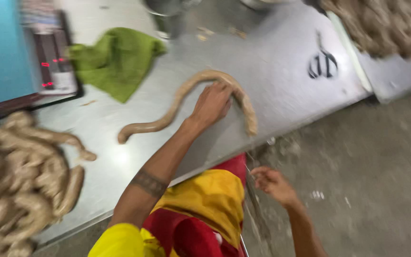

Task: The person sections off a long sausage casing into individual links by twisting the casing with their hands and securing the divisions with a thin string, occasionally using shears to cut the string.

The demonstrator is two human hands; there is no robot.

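Your long, pale-brown sausage [186,95] lies uncut on the steel table [281,81], bent in an arch, one end trailing left, the other near the edge.
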